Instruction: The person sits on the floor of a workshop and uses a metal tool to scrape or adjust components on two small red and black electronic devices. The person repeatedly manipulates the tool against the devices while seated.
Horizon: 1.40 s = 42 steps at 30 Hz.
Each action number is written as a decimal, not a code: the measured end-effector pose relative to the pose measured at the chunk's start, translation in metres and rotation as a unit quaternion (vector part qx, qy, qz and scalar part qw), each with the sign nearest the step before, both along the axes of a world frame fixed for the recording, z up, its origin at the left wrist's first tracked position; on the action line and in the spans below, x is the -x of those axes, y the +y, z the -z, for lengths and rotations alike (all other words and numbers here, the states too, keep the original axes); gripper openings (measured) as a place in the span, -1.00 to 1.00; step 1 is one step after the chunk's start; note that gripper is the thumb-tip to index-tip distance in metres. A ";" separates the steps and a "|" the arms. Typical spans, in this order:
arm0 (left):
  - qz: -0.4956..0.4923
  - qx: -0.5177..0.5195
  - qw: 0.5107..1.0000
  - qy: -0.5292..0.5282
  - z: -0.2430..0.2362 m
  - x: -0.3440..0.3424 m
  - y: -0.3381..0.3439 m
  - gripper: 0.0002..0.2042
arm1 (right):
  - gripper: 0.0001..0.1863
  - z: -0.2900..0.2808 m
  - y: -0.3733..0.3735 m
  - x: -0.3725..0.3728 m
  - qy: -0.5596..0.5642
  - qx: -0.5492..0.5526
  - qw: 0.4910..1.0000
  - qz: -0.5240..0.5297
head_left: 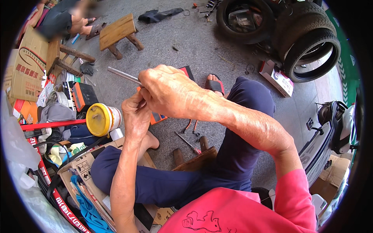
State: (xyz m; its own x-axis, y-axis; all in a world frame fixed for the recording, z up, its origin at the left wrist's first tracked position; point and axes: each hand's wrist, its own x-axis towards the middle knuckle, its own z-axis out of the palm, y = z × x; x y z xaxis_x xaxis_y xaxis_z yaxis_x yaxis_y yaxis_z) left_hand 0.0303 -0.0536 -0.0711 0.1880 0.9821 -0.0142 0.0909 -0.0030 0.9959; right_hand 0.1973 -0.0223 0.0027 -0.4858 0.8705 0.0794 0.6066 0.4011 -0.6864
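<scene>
In front of me my right hand (pixel 165 91) is closed around a thin metal rod (pixel 123 75), whose bare end sticks out to the upper left. The rest of the rod is hidden in the fist. My left hand (pixel 136 112) comes up from below and meets the underside of the right hand. Its thumb and fingers are pinched together, and what lies between them is hidden. A bit of orange (pixel 138 89) shows beside the left fingertips. Below the hands, on the floor, lies a slim metal tool with a red end (pixel 188 143).
A yellow-lidded bucket (pixel 98 119) stands at left among boxes and cloths. A low wooden stool (pixel 118 33) is farther off, near another person (pixel 62 19). Tires (pixel 312 54) are stacked at far right, beside a white box (pixel 276 77). A scooter (pixel 330 132) stands at right.
</scene>
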 end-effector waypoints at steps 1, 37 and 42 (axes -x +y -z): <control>-0.002 -0.001 1.000 -0.002 0.001 0.000 0.000 -0.83 | -0.83 0.001 0.000 0.000 0.006 -0.005 1.000 0.001; -0.497 -0.124 0.846 0.148 -0.010 -0.042 -0.027 -0.63 | -0.81 0.034 -0.048 0.095 -0.051 -0.382 0.922 -0.041; -0.419 -0.112 0.894 0.115 -0.003 -0.019 -0.052 -0.75 | -0.54 0.025 -0.025 0.086 0.225 -0.166 0.937 -0.211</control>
State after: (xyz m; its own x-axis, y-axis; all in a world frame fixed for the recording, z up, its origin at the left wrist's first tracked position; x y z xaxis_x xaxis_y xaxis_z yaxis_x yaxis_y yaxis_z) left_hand 0.0492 -0.1055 -0.0677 -0.5983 0.7592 0.2562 0.3564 -0.0342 0.9337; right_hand 0.1111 -0.0474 -0.0226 -0.6325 0.5001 0.5916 0.0255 0.7767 -0.6293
